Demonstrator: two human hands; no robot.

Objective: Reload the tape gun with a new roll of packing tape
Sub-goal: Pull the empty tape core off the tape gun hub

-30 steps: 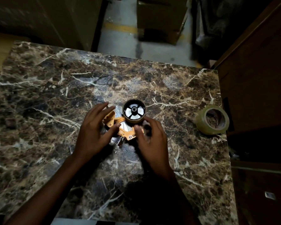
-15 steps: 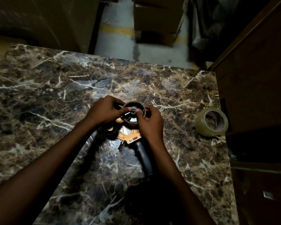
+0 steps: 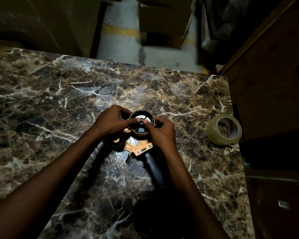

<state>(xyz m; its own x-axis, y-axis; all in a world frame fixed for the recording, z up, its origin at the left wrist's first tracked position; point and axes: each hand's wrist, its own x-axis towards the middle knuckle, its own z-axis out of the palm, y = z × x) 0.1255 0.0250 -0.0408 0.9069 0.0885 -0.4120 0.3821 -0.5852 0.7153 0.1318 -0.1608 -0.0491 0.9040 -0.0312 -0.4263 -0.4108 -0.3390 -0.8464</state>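
Note:
An orange tape gun [image 3: 139,147] with a black handle lies flat in the middle of the marble table [image 3: 59,100]. Its black spool hub [image 3: 140,124] faces up and carries a thin, nearly spent ring of tape. My left hand [image 3: 110,122] grips the hub from the left, and my right hand [image 3: 160,131] grips it from the right. Thumb and fingertips of both hands meet at the hub's centre. A fuller roll of clear packing tape [image 3: 223,129] lies near the table's right edge, well apart from both hands.
The table's far edge drops to a grey floor with a yellow line [image 3: 121,32] and cardboard boxes [image 3: 164,23]. A dark wooden cabinet [image 3: 273,83] stands against the table's right side.
Both hands moved up from the gun's frame to the spool hub and closed around it. The black handle, earlier covered by the right hand, now shows.

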